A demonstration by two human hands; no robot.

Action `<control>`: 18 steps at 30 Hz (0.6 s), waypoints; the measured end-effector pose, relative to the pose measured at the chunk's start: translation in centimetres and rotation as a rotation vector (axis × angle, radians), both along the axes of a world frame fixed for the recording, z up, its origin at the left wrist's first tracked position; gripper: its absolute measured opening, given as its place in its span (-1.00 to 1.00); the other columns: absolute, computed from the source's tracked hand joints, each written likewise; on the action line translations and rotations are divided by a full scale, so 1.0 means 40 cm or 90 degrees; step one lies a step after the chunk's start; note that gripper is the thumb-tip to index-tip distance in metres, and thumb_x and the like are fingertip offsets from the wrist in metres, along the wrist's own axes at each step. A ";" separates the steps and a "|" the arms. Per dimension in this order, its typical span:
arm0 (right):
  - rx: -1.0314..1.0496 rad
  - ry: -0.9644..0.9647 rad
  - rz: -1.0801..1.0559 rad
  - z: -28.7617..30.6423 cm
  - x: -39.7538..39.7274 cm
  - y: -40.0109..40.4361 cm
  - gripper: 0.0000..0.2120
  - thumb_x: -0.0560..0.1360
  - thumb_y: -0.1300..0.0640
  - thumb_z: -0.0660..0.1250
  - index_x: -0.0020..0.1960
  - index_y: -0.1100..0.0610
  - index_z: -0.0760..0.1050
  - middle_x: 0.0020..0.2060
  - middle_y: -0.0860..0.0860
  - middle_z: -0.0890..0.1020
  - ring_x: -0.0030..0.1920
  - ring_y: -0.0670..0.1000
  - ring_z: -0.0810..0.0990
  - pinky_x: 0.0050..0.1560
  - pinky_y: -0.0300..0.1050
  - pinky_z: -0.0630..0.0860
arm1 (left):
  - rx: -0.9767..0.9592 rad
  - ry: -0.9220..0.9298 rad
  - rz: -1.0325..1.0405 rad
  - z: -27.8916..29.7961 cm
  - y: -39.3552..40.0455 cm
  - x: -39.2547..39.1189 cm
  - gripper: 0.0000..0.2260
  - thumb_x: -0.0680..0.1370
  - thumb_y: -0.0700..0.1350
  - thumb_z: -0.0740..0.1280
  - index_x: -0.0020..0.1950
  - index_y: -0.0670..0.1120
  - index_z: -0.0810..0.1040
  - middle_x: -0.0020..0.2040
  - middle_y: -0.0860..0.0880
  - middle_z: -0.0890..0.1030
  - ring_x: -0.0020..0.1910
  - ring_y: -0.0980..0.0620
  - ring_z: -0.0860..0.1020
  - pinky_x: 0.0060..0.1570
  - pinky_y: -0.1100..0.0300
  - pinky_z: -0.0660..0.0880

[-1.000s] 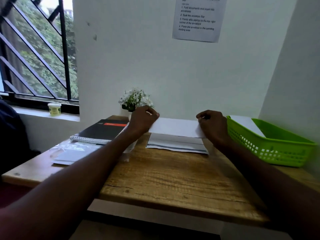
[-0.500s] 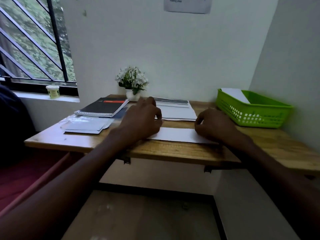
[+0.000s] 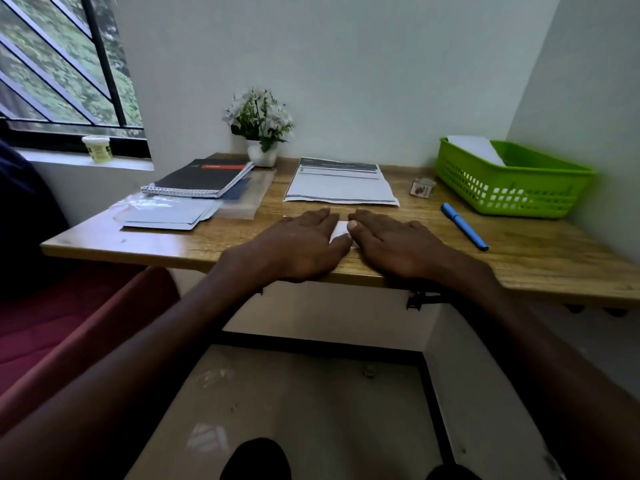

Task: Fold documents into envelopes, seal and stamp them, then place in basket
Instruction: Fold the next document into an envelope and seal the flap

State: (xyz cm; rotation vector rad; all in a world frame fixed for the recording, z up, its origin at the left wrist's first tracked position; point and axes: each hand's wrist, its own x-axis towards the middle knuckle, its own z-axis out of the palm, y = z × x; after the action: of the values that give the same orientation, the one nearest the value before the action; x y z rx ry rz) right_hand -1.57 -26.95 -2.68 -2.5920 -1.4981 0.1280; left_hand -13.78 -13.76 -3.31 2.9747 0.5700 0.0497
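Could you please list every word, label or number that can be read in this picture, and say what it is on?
None can be read.
Printed sheet: dark header band and lines of print, too blurred.
Notebook: red label strip on the black cover, lettering too small.
Small jar on the window sill: label blurred.
Small box beside the green basket: printed picture, no legible words.
Blue pen: no marking visible.

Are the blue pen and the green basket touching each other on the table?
Apart. The head view shows bare wood of the table between the blue pen and the green basket.
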 end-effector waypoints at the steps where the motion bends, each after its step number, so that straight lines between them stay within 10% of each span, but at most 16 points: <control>1: -0.015 -0.007 -0.002 -0.002 0.003 -0.001 -0.46 0.72 -0.20 -0.18 0.67 -0.11 -0.01 0.67 -0.12 0.00 0.65 -0.07 -0.01 0.60 0.18 -0.04 | 0.004 0.010 0.011 0.002 0.002 -0.013 -0.39 0.72 0.21 -0.11 0.70 -0.05 -0.08 0.70 -0.04 -0.07 0.67 0.06 -0.09 0.62 0.00 -0.08; 18: -0.033 -0.038 -0.008 -0.009 0.007 0.000 -0.45 0.73 -0.13 -0.17 0.69 -0.02 -0.07 0.68 -0.08 -0.04 0.66 -0.05 -0.06 0.60 0.22 -0.08 | -0.029 -0.058 0.008 -0.006 -0.041 0.039 -0.48 0.74 0.10 -0.14 0.68 -0.06 0.10 0.69 -0.07 0.10 0.66 0.03 0.03 0.61 -0.08 -0.01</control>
State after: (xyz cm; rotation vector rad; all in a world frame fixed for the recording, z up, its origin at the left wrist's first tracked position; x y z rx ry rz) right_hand -1.29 -26.93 -3.05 -2.6690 -1.5166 0.0908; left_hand -12.21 -15.41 -3.55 2.9081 0.5709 0.1692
